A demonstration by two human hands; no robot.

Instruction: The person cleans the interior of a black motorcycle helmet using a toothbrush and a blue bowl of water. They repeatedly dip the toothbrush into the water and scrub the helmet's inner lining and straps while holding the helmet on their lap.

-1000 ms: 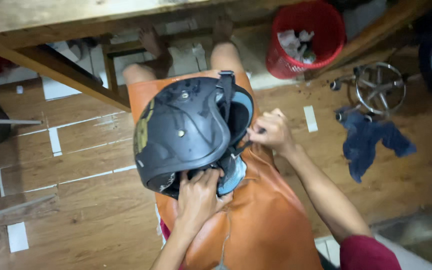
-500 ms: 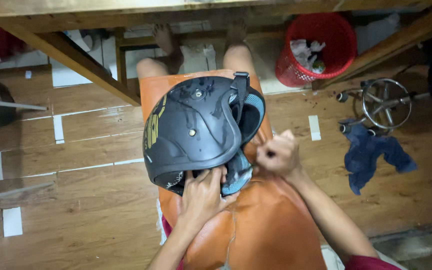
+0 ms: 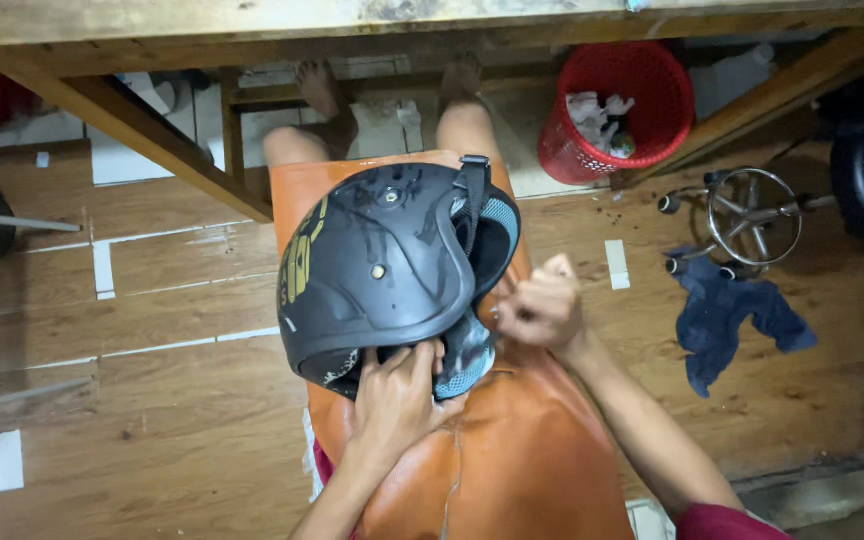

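Note:
A dark grey helmet with yellow markings and a blue padded lining lies on my lap, on an orange apron. My left hand grips the helmet's near lower edge, fingers curled into the lining. My right hand is closed in a pinch just right of the helmet's opening, close to the lining. Whether anything small sits between its fingertips I cannot tell.
A wooden table edge and slanted leg beam are above my knees. A red basket with crumpled paper stands at the upper right. A metal stool base and a blue cloth lie on the wooden floor at the right.
My right hand has drawn back from the helmet's rim toward me and closed into a pinch. My left hand keeps its grip on the helmet.

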